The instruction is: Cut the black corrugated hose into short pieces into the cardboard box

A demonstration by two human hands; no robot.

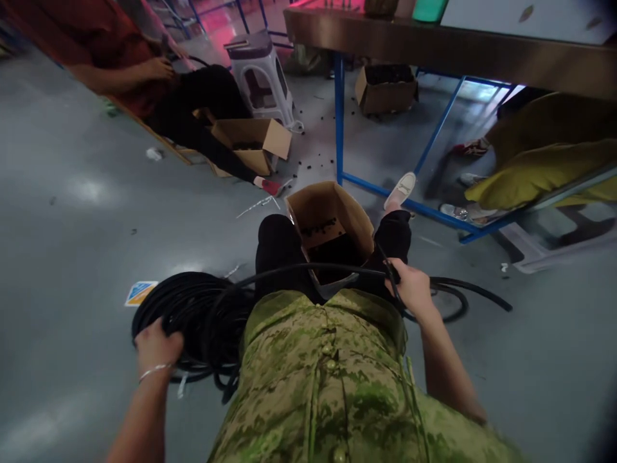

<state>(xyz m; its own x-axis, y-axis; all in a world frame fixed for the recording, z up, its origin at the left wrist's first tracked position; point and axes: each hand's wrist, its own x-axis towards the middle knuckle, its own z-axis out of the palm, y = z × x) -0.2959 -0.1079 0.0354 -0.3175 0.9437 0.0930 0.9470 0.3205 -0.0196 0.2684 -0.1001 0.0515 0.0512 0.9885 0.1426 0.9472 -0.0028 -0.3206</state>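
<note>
A thick coil of black hose (193, 315) lies on the floor at my left side. My left hand (158, 347) is at its outer edge, with the fingers curled over the strands. One length of hose (318, 265) runs from the coil across my lap to my right hand (409, 286), which is closed around it. A thin dark piece (389, 265) sticks up beside the right thumb; I cannot make out what it is. Past that hand, a loop and a free hose end (501, 303) hang to the right. Between my knees stands an open cardboard box (354, 209) with small black pieces inside.
A workbench (434, 48) with blue legs (340, 122) stands ahead on the right. A seated co-worker (144, 71) is at the upper left, near another open box (245, 138) and a plastic stool (265, 77). Small black bits litter the floor. Another person's legs show at right.
</note>
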